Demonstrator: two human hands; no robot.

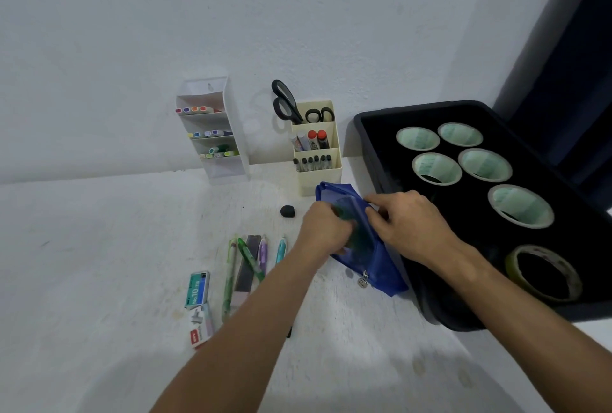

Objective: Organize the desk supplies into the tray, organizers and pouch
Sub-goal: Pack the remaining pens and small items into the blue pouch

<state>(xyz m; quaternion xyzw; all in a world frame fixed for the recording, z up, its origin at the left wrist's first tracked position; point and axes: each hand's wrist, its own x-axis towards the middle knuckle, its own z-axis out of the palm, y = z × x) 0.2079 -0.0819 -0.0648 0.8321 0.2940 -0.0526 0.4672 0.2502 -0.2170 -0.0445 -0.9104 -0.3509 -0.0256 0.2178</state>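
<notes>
A blue mesh pouch (371,267) lies on the white desk beside the black tray (371,134). My left hand (323,227) reaches into the pouch's open side, fingers hidden inside against something green. My right hand (410,223) pinches the pouch's upper edge. Several pens (251,260) and a grey eraser bar (246,267) lie to the left of my left forearm. Two staple boxes (198,306) sit further left. A small black lump (287,211) rests behind the pens.
The black tray holds several tape rolls (520,205). A white tiered organizer (212,131) with markers and a cream organizer (316,154) with scissors, markers and small pens stand against the wall. Dark curtain at the far right.
</notes>
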